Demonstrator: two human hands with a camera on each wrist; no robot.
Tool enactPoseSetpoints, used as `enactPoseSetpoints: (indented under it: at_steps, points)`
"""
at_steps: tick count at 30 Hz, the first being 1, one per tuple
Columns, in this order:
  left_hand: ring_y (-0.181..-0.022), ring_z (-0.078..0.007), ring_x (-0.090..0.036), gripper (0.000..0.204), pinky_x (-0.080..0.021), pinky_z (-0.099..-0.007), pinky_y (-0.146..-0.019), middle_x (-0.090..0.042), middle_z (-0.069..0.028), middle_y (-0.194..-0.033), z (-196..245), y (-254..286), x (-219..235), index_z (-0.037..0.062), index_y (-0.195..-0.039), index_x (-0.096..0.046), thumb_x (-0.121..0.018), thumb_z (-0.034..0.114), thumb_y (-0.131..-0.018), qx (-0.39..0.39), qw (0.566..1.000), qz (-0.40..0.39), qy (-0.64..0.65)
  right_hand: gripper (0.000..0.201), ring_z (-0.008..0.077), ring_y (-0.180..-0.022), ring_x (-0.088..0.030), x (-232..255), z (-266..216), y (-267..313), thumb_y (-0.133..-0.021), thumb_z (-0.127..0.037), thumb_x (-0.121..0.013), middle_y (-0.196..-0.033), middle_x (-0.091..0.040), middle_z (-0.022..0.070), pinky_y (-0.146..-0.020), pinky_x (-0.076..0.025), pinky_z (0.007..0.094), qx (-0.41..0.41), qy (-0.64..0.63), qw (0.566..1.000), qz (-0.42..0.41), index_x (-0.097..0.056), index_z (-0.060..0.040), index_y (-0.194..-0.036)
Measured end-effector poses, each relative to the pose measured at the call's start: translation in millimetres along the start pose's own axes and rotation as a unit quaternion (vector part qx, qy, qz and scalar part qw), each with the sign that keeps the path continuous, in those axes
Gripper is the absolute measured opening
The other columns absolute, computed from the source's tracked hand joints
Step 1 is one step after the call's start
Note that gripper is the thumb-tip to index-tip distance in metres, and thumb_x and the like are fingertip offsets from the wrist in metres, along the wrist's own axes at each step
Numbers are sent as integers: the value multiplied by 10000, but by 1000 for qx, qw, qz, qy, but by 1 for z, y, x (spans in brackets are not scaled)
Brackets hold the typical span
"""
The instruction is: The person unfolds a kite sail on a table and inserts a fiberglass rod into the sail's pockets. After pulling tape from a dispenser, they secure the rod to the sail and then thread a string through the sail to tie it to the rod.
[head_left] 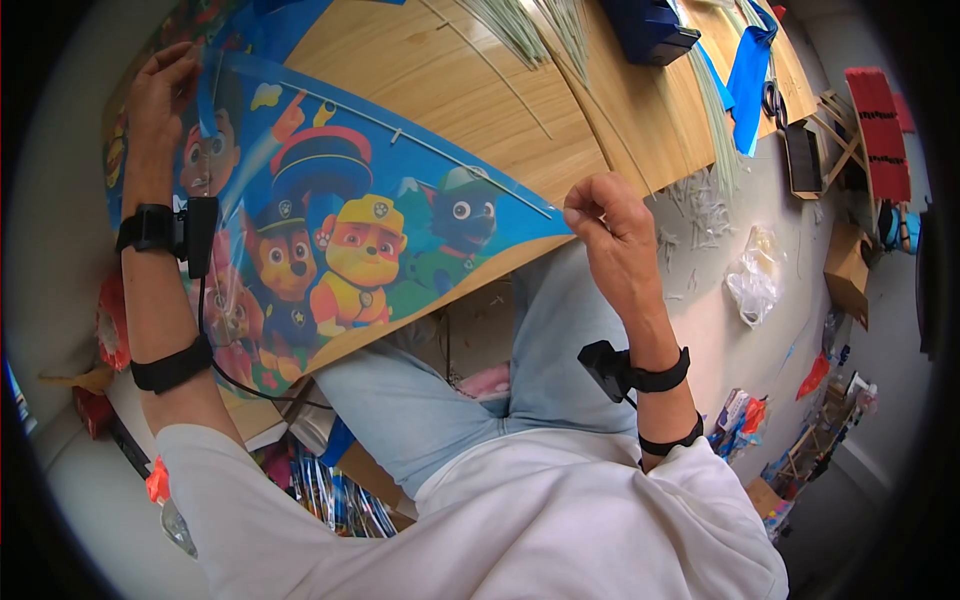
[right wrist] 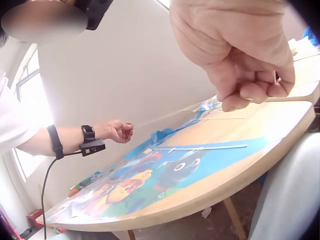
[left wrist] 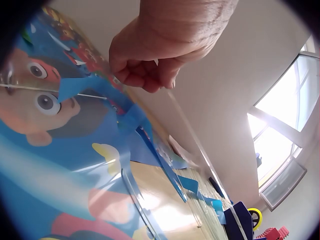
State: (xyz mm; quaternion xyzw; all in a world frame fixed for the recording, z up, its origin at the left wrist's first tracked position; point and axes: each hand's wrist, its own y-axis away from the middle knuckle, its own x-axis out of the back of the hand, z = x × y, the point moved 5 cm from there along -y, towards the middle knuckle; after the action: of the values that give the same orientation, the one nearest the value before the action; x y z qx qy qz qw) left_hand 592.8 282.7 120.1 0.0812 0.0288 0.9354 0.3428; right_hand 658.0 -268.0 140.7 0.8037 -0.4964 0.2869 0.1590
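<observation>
A blue kite-like sheet (head_left: 430,215) printed with cartoon dogs lies on the wooden table, a thin white rod (head_left: 398,135) along its far edge. Raised over its left end, my left hand (head_left: 160,90) pinches a narrow clear strip (left wrist: 192,132) between thumb and fingertips. Stretched through the air, the strip runs toward my right hand (head_left: 612,215), held above the sheet's pointed right corner with fingers curled and tips pinched together. In the right wrist view a faint line reaches from the left hand (right wrist: 120,131) to those fingertips. The strip's far end is hidden by the fingers.
Bundles of thin pale sticks (head_left: 505,30) lie on the table (head_left: 500,120) at the back. Past them are a dark blue box (head_left: 650,30), blue cloth strips (head_left: 750,85) and black scissors (head_left: 773,103). Scraps and a plastic bag (head_left: 756,277) lie on the floor at right.
</observation>
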Motion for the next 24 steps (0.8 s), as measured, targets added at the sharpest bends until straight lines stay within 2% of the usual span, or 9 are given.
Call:
enactPoseSetpoints:
  at_steps: [3,4,6,10,12,16,19,24]
  points:
    - [-944,-187,-688,233,-572,-308,-864,-711,-96,-1019,18,5,8,-9,-1121,-676,-700,-33,-890,-5,1000,9,25,35,147,-743,-537,7,-3,3,-826,26,-617,-804,-555,63,-743,-443,303,-23,-51,998,-14,-608,-6,-836]
    - [-940,-191,-691,236,-578,-311,-861,-710,-102,-1018,26,10,10,-19,-1128,-670,-693,-38,-894,-7,999,15,36,26,147,-751,-542,10,-3,4,-822,14,-625,-821,-573,60,-754,-443,310,-59,-117,991,-32,-614,-6,-833]
    - [-928,-195,-693,233,-586,-306,-842,-708,-110,-1024,41,12,17,-22,-1133,-665,-681,-42,-902,-42,996,1,74,23,147,-767,-551,15,-3,8,-814,-9,-642,-854,-610,53,-777,-444,325,-128,-246,958,-66,-624,-4,-828]
    - [-909,-179,-690,215,-591,-278,-816,-697,-94,-1006,80,43,19,-16,-1117,-660,-691,-26,-905,-79,993,2,91,62,147,-813,-577,30,-14,16,-812,-40,-662,-911,-658,82,-778,-457,309,-125,-434,887,-99,-636,9,-842]
    - [-905,-176,-690,218,-592,-275,-809,-696,-98,-1013,92,52,26,-17,-1123,-656,-686,-29,-908,-66,995,8,72,70,148,-823,-589,36,-24,21,-825,-46,-660,-912,-667,104,-780,-463,300,-126,-509,844,-114,-638,13,-856]
    - [-897,-164,-688,220,-590,-263,-792,-697,-92,-1013,112,76,33,-17,-1128,-654,-683,-31,-911,-65,994,34,83,74,154,-803,-592,52,-36,35,-841,-50,-650,-857,-654,105,-767,-465,288,-102,-524,837,-120,-636,11,-880]
    - [-898,-156,-687,212,-584,-254,-774,-698,-79,-1004,128,90,41,-7,-1123,-658,-683,-27,-913,-70,995,19,74,72,149,-790,-590,64,-42,45,-849,-60,-649,-835,-649,92,-745,-457,276,-77,-527,836,-132,-627,1,-881]
    - [-934,-152,-683,200,-571,-293,-864,-701,-60,-1010,160,121,49,36,-1129,-681,-668,-1,-933,-104,992,58,38,79,132,-793,-585,82,-49,62,-867,-81,-640,-816,-639,75,-715,-437,256,-62,-529,832,-154,-611,-9,-883]
